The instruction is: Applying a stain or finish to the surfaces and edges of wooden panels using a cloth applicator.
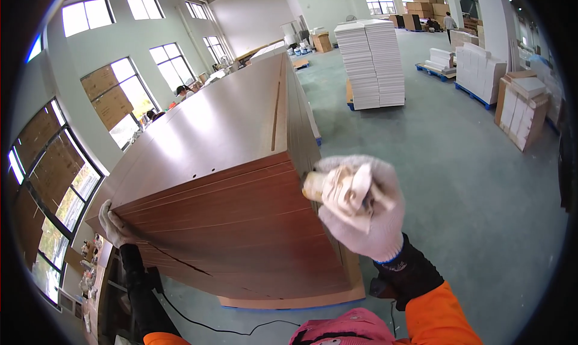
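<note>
A tall stack of reddish-brown wooden panels [223,134] stands in front of me, its top panel with a long groove. My left hand [114,224], in a white knit glove, grips the near left corner of the stack. My right hand [361,209], also gloved in white, holds a crumpled, stained rag [340,191] pressed against the right near edge of the stack. Both sleeves are orange with black cuffs.
The stack rests on a base board [295,300] on the green floor. A black cable [211,327] lies on the floor below. Stacks of white panels on pallets [373,62] stand behind, cardboard-edged bundles [524,104] at right. People sit by the windows [180,92] at left.
</note>
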### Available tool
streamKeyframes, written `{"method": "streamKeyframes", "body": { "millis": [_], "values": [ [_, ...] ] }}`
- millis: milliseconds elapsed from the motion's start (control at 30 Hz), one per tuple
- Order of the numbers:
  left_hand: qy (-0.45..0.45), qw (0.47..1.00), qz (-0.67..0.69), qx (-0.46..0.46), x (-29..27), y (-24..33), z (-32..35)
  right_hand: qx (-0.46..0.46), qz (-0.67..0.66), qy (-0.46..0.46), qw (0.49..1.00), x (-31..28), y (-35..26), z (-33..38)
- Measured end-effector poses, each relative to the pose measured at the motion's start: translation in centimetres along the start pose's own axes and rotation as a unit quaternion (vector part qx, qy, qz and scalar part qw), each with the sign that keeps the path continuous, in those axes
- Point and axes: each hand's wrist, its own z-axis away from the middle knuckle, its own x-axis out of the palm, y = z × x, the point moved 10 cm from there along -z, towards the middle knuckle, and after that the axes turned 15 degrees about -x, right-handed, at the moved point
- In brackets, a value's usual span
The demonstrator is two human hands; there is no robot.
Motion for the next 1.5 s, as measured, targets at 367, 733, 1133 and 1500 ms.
{"method": "streamKeyframes", "body": {
  "millis": [367, 733, 1133, 1500],
  "values": [
    [0.004, 1.0, -0.021, 0.008, -0.2, 0.3, 0.0, 0.058, -0.237, 0.022, 0.969, 1.5, 1.5, 0.4],
    [0.019, 0.999, -0.009, 0.027, -0.5, 0.5, -0.3, 0.002, -0.067, -0.017, 0.998, 0.3, 1.3, -1.3],
    [0.013, 0.999, -0.036, 0.026, -0.3, -0.3, -0.5, 0.058, 0.001, -0.001, 0.998, -0.7, 0.7, 4.1],
    [0.006, 1.0, -0.013, 0.007, -0.3, -1.3, -0.5, -0.052, 0.061, -0.027, 0.996, 0.7, 1.0, -3.3]
  ]
}}
